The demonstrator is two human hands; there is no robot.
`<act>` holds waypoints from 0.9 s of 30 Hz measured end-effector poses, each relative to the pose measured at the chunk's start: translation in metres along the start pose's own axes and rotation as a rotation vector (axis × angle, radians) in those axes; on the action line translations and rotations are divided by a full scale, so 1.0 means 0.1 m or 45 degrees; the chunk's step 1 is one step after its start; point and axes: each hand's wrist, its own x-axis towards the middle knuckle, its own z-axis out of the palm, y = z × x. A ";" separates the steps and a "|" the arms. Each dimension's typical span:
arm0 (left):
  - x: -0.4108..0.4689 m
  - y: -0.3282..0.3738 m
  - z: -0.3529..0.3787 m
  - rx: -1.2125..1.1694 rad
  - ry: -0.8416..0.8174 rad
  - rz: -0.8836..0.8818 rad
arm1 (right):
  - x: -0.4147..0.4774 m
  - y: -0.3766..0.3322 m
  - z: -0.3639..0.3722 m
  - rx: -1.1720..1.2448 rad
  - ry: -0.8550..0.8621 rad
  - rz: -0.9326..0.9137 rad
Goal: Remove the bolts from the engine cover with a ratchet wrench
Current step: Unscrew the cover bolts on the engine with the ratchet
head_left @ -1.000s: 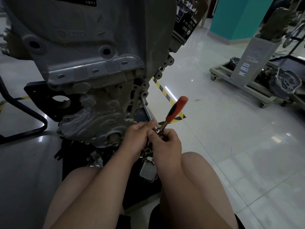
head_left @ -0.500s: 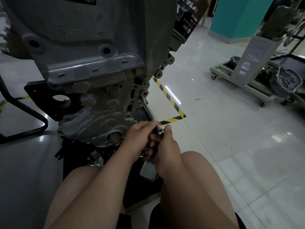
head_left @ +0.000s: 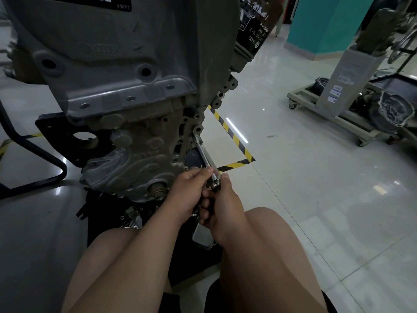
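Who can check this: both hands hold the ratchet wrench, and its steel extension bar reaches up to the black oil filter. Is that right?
No. The left hand and right hand hold the ratchet wrench, but its steel extension bar reaches a bolt boss on the engine cover, at its lower right edge, well below the black oil filter, as the head view shows.

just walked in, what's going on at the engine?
A person sits on the floor facing the engine cover, with both hands on a ratchet wrench. Its extension bar runs up to a bolt hole on the cover's right edge. The left hand pinches the bar's lower end. The right hand grips the wrench at its head, and the handle is hidden. The socket end is seated at the cover, so this bolt is not yet out.
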 end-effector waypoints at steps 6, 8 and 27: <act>0.05 -0.03 0.01 0.006 0.062 0.081 | 0.02 0.02 -0.02 -0.093 0.089 -0.158; 0.07 -0.05 0.01 0.004 0.091 0.104 | 0.02 0.03 -0.03 -0.138 0.114 -0.232; 0.06 -0.02 0.01 -0.011 -0.033 0.035 | 0.00 -0.01 -0.01 0.046 0.114 -0.117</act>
